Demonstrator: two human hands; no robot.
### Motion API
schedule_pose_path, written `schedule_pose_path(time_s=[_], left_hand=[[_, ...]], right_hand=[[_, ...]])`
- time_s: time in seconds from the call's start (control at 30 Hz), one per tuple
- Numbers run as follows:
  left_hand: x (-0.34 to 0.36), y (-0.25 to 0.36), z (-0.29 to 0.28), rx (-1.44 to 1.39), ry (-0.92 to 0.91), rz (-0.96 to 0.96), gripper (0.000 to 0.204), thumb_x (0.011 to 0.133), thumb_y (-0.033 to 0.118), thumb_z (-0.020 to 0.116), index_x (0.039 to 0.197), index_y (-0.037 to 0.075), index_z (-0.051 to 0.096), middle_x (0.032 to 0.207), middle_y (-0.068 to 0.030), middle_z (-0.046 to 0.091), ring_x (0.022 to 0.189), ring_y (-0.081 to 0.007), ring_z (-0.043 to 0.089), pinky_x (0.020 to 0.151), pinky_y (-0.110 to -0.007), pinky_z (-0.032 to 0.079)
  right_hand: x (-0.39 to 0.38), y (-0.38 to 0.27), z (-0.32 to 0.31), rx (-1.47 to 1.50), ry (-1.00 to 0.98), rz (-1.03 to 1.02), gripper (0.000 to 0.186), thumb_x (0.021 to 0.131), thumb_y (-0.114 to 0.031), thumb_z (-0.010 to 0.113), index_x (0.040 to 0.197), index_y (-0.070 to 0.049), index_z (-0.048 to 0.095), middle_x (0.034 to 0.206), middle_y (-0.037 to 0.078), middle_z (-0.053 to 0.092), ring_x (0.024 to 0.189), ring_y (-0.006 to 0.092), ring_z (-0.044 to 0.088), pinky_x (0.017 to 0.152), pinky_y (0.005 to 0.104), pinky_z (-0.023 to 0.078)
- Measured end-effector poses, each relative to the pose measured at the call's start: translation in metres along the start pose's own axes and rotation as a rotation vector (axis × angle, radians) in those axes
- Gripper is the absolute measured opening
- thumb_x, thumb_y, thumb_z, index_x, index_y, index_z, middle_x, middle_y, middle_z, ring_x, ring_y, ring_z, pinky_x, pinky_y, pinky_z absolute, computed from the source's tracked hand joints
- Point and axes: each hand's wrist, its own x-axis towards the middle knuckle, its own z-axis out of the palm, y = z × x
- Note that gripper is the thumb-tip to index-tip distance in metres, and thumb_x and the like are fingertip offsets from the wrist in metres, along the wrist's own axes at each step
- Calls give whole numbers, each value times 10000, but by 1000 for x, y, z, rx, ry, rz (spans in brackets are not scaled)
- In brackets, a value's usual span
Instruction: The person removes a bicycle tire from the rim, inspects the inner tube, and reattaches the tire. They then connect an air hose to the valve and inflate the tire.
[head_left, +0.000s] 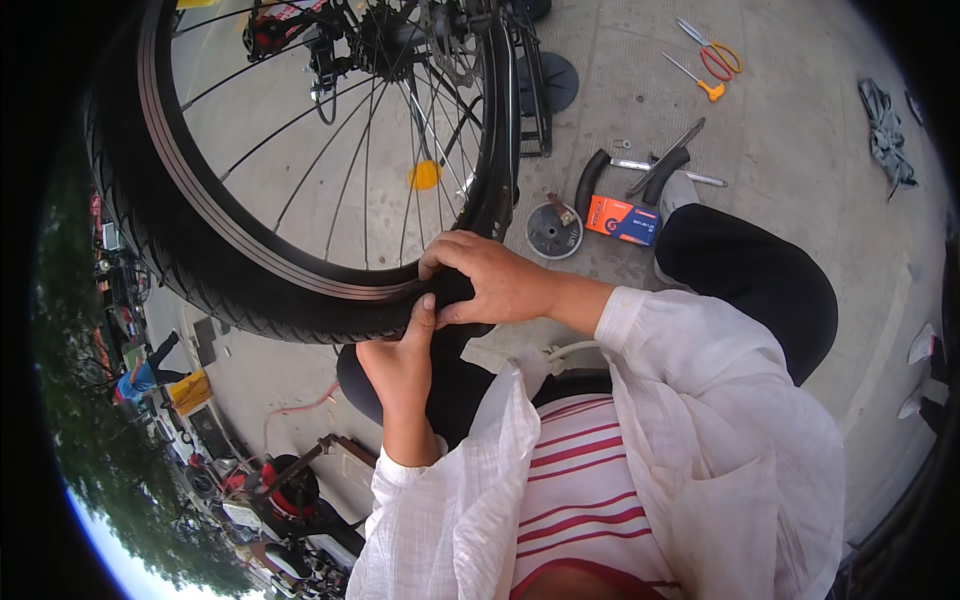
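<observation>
A bicycle wheel with a black tyre (240, 310), a striped rim (265, 255) and an orange-yellow spoke reflector (425, 175) stands in front of me. My left hand (400, 365) is closed on the lower part of the tyre, its thumb pressing up against the sidewall. Just right of it, my right hand (495, 280) grips the same tyre, with its fingers over the rim edge and its thumb near the left thumb. The hands almost meet. Beneath the tyre, the left fingers are mostly hidden.
On the concrete floor lie scissors (718, 62), a yellow-handled screwdriver (711, 90), an orange-blue box (622, 220), a round metal piece (553, 238) and a grey cloth (885, 135). A motorbike (295, 490) stands lower left; a person in blue (135, 385) is far left.
</observation>
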Motion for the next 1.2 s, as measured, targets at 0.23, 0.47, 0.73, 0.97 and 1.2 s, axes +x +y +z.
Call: schedule_pose_path(time_s=[0.23, 0.47, 0.73, 0.97, 1.2], left_hand=[[3, -8, 1, 95, -16, 78, 273, 862, 56, 710, 1077, -94, 634, 1055, -115, 674, 954, -167, 619, 890, -301, 474], [4, -16, 3, 38, 80, 77, 260, 851, 22, 686, 1070, -101, 619, 1044, -114, 667, 930, -172, 618, 882, -295, 473], [10, -15, -9, 11, 1, 109, 252, 839, -8, 681, 1068, -86, 609, 1024, -98, 662, 926, -163, 609, 877, -292, 471], [20, -21, -28, -19, -133, 127, 241, 858, -38, 669, 1090, -76, 616, 1035, -95, 663, 948, -165, 608, 891, -297, 471], [31, -30, -48, -58, -214, 129, 247, 861, -34, 670, 1105, -48, 636, 1058, -76, 663, 965, -164, 603, 897, -296, 466]], right_hand=[[12, 16, -6, -13, -143, -22, 373, 687, -230, 812, 963, -28, 665, 936, 100, 607, 947, 301, 586, 853, 392, 459], [8, 33, -29, 789, -49, 380, 292, 864, -253, 707, 958, 23, 682, 958, 101, 683, 955, 197, 652, 888, 311, 489], [24, 23, -23, 413, -212, 586, 574, 811, -349, 778, 1246, -24, 592, 799, 51, 625, 613, 113, 582, 556, 240, 495], [41, 28, -6, 510, -391, 669, 554, 741, -294, 836, 1148, -9, 589, 822, 32, 594, 572, 98, 537, 502, 245, 466], [31, 23, 26, 42, -32, 246, 533, 717, -315, 842, 1050, 5, 574, 933, 126, 617, 842, 237, 623, 741, 337, 506]])
